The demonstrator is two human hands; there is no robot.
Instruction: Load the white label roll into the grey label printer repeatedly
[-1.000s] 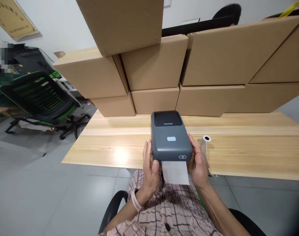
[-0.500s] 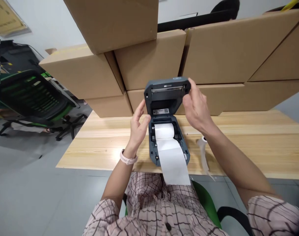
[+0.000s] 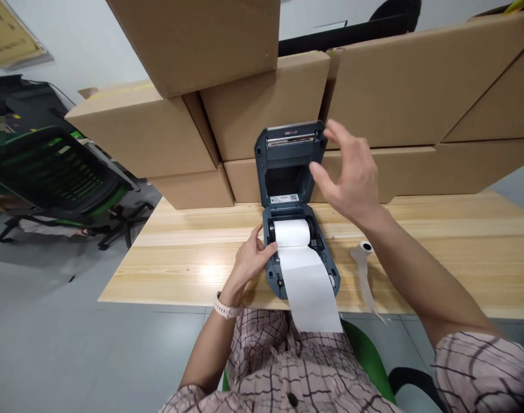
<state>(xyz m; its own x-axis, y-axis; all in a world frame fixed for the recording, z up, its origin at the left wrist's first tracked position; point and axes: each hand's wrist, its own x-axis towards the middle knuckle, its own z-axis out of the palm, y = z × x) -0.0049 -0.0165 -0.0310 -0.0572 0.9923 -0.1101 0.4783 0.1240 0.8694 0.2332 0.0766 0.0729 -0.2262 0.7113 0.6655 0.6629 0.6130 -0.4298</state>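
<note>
Label printer [image 3: 299, 252] sits near front edge of wooden table [image 3: 438, 252], centre of view, w/ lid [image 3: 287, 163] swung up and standing roughly upright, inside facing the camera. White paper roll [image 3: 291, 232] lies in the open bay; paper strip [image 3: 313, 292] runs from it out over printer front and hangs past the table edge above the person's checked shirt. L hand [image 3: 249, 261] rests against left side of printer base, thumb and fingertips touching the housing just beside the roll, fingers loosely bent, not gripping anything; light wristwatch [image 3: 225, 310] on that wrist. R hand [image 3: 352, 178] is up in the air at lid's right edge, open w/ fingers spread, holding nothing; index tip is by lid's top right corner, thumb by its right side, can't tell if either touches. Small roll core w/ trailing backing strip [image 3: 364, 255] lies on table right of printer, apart from it, under R forearm. Stacked cardboard boxes [image 3: 158, 132] form a wall along the table's far side, right behind the lid. Black and green office chair [image 3: 59, 172] stands on floor far left.
</note>
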